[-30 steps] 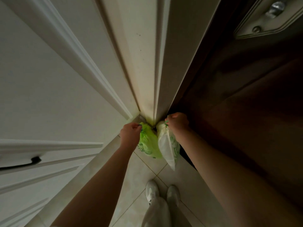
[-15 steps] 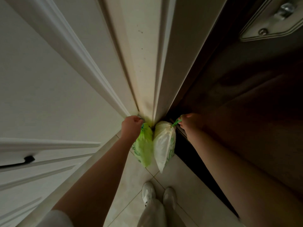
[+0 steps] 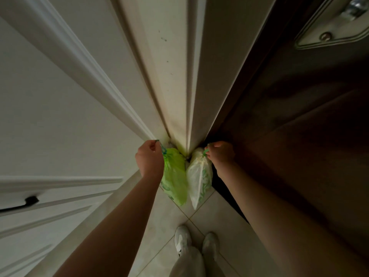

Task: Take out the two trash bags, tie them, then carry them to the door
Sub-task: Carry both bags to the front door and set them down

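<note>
- Left hand point(image 3: 150, 157) closed on the tied drawstring top of the green trash bag point(image 3: 174, 177), pinching the neck and holding the bag low in the corner.
- Right hand point(image 3: 220, 153) closed on the green tie at the top of the white trash bag point(image 3: 199, 176), gripping from the bag's right side.
- Both bags side by side, touching or nearly so, at the foot of the pale door frame point(image 3: 177, 80); hard to tell in the dim light whether resting on the floor or hanging just clear of it.
- Green bag to the left, white translucent bag with green print to the right, both sagging toward the viewer.
- Dark door point(image 3: 295, 136) filling the right side, close against the right forearm, with a metal lock plate point(image 3: 331, 29) high up near the top right corner.
- White panelled cabinet front point(image 3: 50, 116) on the left, crowding the left arm, with a black handle point(image 3: 22, 203) at the lower left edge.
- Pale tiled floor point(image 3: 211, 222) below, grout lines crossing just under the bags.
- Two white shoes point(image 3: 182, 239) near the bottom centre, a short way back from the bags, with light trouser legs point(image 3: 189, 263) above them.
</note>
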Action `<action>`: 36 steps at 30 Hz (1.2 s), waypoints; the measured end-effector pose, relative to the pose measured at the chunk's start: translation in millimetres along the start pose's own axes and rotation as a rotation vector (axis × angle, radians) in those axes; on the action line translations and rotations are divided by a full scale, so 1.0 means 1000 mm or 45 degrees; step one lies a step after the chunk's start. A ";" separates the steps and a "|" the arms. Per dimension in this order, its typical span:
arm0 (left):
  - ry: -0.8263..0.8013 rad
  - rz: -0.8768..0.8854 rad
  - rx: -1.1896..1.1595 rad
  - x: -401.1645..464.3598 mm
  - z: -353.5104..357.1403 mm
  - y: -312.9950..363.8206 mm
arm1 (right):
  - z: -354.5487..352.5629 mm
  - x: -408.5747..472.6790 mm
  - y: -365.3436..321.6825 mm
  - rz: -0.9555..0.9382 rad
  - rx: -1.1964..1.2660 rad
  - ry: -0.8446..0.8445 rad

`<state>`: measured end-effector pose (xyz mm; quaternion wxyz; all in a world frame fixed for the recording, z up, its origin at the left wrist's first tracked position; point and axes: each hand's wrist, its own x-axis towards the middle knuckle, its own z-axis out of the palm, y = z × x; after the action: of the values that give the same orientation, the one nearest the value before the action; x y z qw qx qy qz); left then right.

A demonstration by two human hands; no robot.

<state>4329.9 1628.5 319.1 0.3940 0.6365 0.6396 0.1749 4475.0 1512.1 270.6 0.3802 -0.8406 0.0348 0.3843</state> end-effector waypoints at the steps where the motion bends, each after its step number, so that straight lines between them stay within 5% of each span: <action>1: 0.036 -0.004 -0.020 0.000 0.001 0.000 | 0.001 0.001 0.002 -0.003 0.014 -0.004; 9: 0.159 -0.070 -0.115 -0.004 0.009 0.004 | -0.001 0.010 0.002 -0.046 -0.002 -0.021; 15: -0.164 0.023 -0.050 -0.005 0.029 0.000 | 0.001 0.013 0.000 -0.089 -0.023 -0.086; 23: -0.282 0.137 0.062 -0.003 0.045 -0.009 | 0.013 0.012 0.003 -0.306 -0.055 0.039; 36: -0.484 0.252 0.433 -0.003 0.027 -0.025 | 0.000 -0.016 0.009 -0.531 -0.756 -0.031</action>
<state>4332.0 1615.4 285.0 0.3753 0.7744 0.5090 -0.0200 4460.3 1501.5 275.9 0.1903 -0.8987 -0.2551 0.3018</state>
